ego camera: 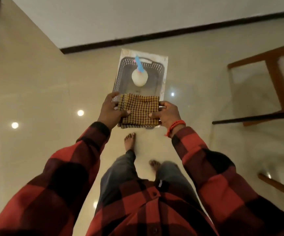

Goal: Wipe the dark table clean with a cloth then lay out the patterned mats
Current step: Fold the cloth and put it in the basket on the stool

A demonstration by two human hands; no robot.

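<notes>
I hold a stack of yellow-and-brown checked patterned mats [140, 110] flat between both hands, over the near end of a grey perforated basket [120, 72]. My left hand [111, 109] grips the stack's left edge, thumb on top. My right hand [167, 113], with red thread at the wrist, grips the right edge. Inside the basket stands a white spray bottle [139, 79] with a blue nozzle. The dark glass-topped table [257, 117] shows only as an edge at the right. No wiping cloth is visible.
The basket rests on a pale board [165, 68] on the glossy beige tiled floor. A wooden chair [274, 74] stands at the right, seen partly through the glass. A white wall with dark skirting [155, 35] runs behind. My bare feet stand just before the basket.
</notes>
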